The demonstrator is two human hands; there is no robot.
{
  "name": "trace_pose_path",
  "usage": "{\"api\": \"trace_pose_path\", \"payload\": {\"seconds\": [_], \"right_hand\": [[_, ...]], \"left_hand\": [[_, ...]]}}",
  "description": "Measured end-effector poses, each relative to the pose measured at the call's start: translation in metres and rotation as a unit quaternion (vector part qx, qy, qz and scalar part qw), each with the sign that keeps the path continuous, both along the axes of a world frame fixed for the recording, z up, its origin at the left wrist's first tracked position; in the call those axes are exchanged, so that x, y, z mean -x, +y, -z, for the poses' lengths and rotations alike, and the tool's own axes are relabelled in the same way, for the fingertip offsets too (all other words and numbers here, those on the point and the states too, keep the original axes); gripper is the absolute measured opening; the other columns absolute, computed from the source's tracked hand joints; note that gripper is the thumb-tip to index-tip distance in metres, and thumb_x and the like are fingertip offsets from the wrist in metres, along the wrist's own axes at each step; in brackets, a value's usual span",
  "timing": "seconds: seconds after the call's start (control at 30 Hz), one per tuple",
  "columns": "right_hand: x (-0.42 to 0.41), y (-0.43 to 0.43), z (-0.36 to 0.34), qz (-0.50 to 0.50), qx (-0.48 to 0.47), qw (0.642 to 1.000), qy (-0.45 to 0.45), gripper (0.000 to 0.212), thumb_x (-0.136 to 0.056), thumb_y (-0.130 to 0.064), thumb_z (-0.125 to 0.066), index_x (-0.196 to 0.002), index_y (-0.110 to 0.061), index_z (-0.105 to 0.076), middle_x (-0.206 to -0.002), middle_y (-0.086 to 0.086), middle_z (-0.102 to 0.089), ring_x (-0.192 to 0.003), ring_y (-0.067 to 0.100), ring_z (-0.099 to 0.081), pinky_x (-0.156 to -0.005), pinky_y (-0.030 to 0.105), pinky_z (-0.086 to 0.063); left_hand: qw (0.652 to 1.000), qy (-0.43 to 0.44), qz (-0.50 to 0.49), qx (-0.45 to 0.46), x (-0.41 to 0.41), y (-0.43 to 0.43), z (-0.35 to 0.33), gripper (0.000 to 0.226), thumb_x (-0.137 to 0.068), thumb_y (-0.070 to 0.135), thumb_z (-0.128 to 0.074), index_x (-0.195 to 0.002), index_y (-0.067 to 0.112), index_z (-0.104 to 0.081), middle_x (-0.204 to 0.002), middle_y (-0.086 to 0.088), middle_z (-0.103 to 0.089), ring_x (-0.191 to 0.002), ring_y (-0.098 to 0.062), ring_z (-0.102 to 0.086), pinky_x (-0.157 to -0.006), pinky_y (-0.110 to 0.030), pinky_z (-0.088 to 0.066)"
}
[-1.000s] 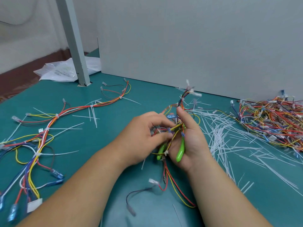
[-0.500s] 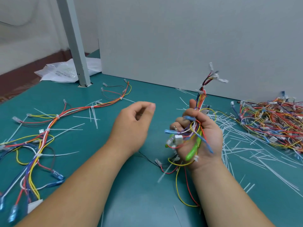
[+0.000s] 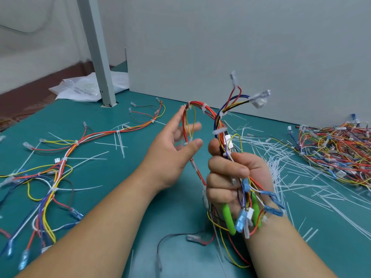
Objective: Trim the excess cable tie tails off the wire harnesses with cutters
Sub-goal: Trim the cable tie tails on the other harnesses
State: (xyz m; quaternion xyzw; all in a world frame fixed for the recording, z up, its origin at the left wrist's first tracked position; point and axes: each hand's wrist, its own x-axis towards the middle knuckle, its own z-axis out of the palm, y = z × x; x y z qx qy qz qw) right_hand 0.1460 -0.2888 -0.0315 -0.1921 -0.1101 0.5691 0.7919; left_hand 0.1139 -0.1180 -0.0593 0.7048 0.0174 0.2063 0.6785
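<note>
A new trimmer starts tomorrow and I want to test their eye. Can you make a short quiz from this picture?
1. True or false: the left hand holds the green-handled cutters.
2. Where do most cut tails lie? A) on the table, right of the right hand B) between the two arms C) in the left hand
3. Fill in: the left hand's fingers are ____.
Key: 1 false, the right hand grips them with a harness. 2 A. 3 straight.
</note>
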Motion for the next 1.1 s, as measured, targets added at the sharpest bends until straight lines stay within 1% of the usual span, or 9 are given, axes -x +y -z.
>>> {"api": "trace_pose_path", "payload": {"seconds": [0.07,0.13,0.27,0.37,0.53,0.67,0.87,1.0,1.1], "right_hand": [[-0.003,0.002,0.002,-0.013,-0.036,0.999,0.014,0.035,-0.092,-0.005,-0.055,-0.124,0.005,-0.063,-0.068,0.007,-0.053,-0.059,0.017,-0.032,-0.059,0.03,-0.029],[-0.006,0.007,0.004,0.031,-0.056,0.998,0.011,0.031,-0.087,-0.006,-0.063,-0.116,0.001,-0.069,-0.07,0.005,-0.058,-0.057,0.016,-0.032,-0.058,0.03,-0.031],[-0.016,0.017,0.011,0.226,0.018,0.972,-0.055,0.024,-0.079,-0.016,-0.057,-0.096,-0.012,-0.074,-0.068,-0.002,-0.055,-0.049,0.013,-0.039,-0.055,0.029,-0.035],[-0.021,0.021,0.013,0.3,0.074,0.951,-0.035,0.024,-0.079,-0.016,-0.055,-0.098,-0.014,-0.069,-0.073,-0.004,-0.057,-0.048,0.012,-0.037,-0.058,0.029,-0.032],[-0.02,0.024,0.013,0.344,0.156,0.923,-0.068,0.02,-0.078,-0.019,-0.062,-0.097,-0.019,-0.06,-0.073,-0.005,-0.059,-0.049,0.012,-0.041,-0.059,0.03,-0.034],[-0.015,0.026,0.012,0.359,0.23,0.897,-0.113,0.004,-0.097,-0.019,-0.059,-0.099,-0.016,-0.061,-0.074,-0.004,-0.06,-0.056,0.012,-0.044,-0.06,0.032,-0.036],[-0.002,0.031,0.014,0.395,0.271,0.851,-0.216,0.015,-0.094,-0.012,-0.069,-0.081,-0.015,-0.061,-0.072,0.001,-0.06,-0.059,0.013,-0.046,-0.062,0.032,-0.038],[0.001,0.035,0.019,0.408,0.291,0.81,-0.305,0.022,-0.081,-0.016,-0.084,-0.095,-0.014,-0.066,-0.074,-0.005,-0.067,-0.069,0.011,-0.063,-0.073,0.037,-0.052],[0.003,0.036,0.02,0.416,0.309,0.779,-0.354,0.038,-0.069,-0.026,-0.082,-0.104,-0.018,-0.069,-0.082,-0.007,-0.075,-0.077,0.009,-0.07,-0.074,0.026,-0.056]], "left_hand": [[0.999,0.002,-0.007,0.042,0.002,0.0,-0.005,0.041,-0.097,0.01,-0.066,-0.133,0.026,-0.054,-0.095,0.003,-0.077,-0.092,-0.006,-0.07,-0.085,-0.021,-0.052],[0.995,0.033,-0.01,0.095,0.005,-0.001,-0.01,0.019,-0.102,0.01,-0.058,-0.117,0.021,-0.062,-0.076,0.003,-0.072,-0.07,-0.012,-0.071,-0.066,-0.023,-0.053],[0.974,0.066,-0.01,0.217,0.008,0.0,-0.017,0.011,-0.101,0.025,-0.06,-0.104,0.018,-0.067,-0.073,0.003,-0.07,-0.058,-0.014,-0.066,-0.054,-0.022,-0.049],[0.967,0.064,-0.009,0.247,0.008,0.001,-0.02,0.017,-0.102,0.025,-0.057,-0.107,0.017,-0.07,-0.071,0.005,-0.068,-0.05,-0.011,-0.057,-0.047,-0.019,-0.045],[0.976,0.03,-0.037,0.214,0.009,0.002,-0.019,0.018,-0.102,0.013,-0.056,-0.108,0.021,-0.07,-0.075,0.007,-0.071,-0.05,-0.009,-0.058,-0.049,-0.019,-0.047],[0.976,0.032,-0.045,0.211,0.009,0.002,-0.019,0.015,-0.101,0.013,-0.06,-0.109,0.024,-0.069,-0.087,0.002,-0.078,-0.069,-0.012,-0.073,-0.055,-0.02,-0.054],[0.987,0.008,-0.118,0.109,0.009,-0.004,-0.014,0.023,-0.094,0.013,-0.071,-0.102,0.023,-0.051,-0.084,-0.002,-0.079,-0.072,-0.015,-0.076,-0.056,-0.026,-0.056],[0.99,-0.029,-0.132,0.041,0.009,-0.005,-0.015,0.015,-0.088,0.015,-0.078,-0.095,0.024,-0.068,-0.079,0.007,-0.078,-0.07,-0.003,-0.068,-0.057,-0.013,-0.049],[0.996,-0.033,-0.086,0.013,0.009,-0.005,-0.014,0.021,-0.09,0.013,-0.076,-0.1,0.031,-0.079,-0.096,0.003,-0.078,-0.082,-0.012,-0.063,-0.074,-0.032,-0.056]]}}
